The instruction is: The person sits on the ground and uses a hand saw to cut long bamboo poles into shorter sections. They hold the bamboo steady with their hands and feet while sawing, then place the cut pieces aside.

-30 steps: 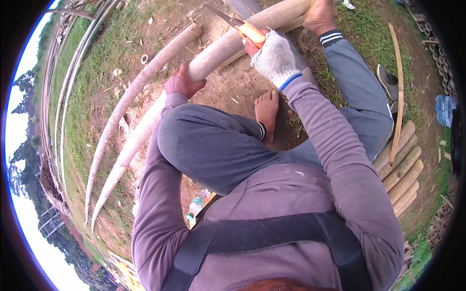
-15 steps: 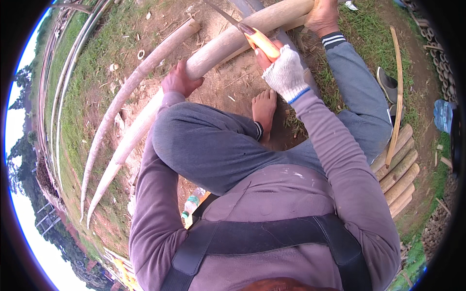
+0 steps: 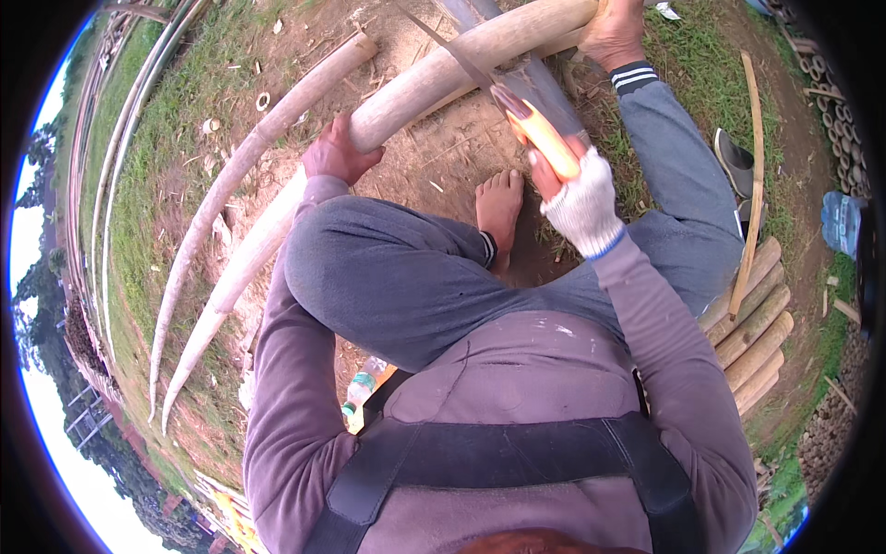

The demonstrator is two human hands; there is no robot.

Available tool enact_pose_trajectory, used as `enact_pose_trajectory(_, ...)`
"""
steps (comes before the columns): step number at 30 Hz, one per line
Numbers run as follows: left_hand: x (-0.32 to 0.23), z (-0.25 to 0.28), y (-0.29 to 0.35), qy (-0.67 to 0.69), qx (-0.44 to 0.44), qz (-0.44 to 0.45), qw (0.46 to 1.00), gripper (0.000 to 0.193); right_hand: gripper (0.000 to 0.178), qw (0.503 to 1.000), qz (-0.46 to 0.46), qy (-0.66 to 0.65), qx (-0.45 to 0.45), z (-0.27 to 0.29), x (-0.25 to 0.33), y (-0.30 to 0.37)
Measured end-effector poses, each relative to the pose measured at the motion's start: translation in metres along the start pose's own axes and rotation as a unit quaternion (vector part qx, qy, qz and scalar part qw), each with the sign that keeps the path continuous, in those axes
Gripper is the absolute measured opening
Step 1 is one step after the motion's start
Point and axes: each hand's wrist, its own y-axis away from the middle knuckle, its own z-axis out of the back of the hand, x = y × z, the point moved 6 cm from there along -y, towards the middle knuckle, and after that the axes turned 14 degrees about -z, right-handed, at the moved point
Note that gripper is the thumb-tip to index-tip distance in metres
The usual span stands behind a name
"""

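Note:
A thick pale bamboo pole (image 3: 461, 69) slants across the upper middle. My bare left hand (image 3: 338, 155) is closed around it beside my left knee. My right hand (image 3: 583, 201), in a white knit glove, grips the orange handle of a hand saw (image 3: 544, 138). Its thin blade lies across the pole at an angle, with the tip beyond the far side. My raised bare foot (image 3: 614, 35) presses on the pole's right part. Under the pole runs a grey beam (image 3: 544, 88). Whether the blade has bitten into the pole is too small to tell.
Another long bamboo pole (image 3: 249, 157) lies to the left, with more poles further out. Cut bamboo lengths (image 3: 752, 337) are stacked at my right, beside a thin bamboo strip (image 3: 755, 175). A plastic bottle (image 3: 362, 386) and a blue water container (image 3: 842, 222) stand on either side.
My right hand has drawn the saw back toward me and to the right, so more blade shows on the near side of the pole. My left hand keeps its hold.

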Motion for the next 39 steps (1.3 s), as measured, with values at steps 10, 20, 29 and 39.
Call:
enact_pose_trajectory(10, 0.008, 0.000, 0.002, -0.013, -0.021, -0.015, 1.000, 0.092, 0.018, 0.993, 0.103, 0.053, 0.007, 0.039, -0.001, 0.061)
enact_pose_trajectory(20, -0.007, 0.008, -0.010, -0.006, -0.020, -0.028, 0.999, 0.092, 0.052, 0.998, -0.003, 0.047, -0.048, -0.061, 0.029, -0.113)
enact_pose_trajectory(29, 0.007, 0.001, 0.001, 0.007, -0.021, -0.015, 1.000, 0.094, 0.018, 0.999, 0.029, -0.010, 0.019, 0.056, -0.019, 0.092)
enact_pose_trajectory(39, -0.007, 0.006, -0.002, 0.000, 0.018, -0.004, 1.000, 0.092, 0.043, 0.998, -0.011, 0.039, -0.038, -0.042, 0.017, -0.068)
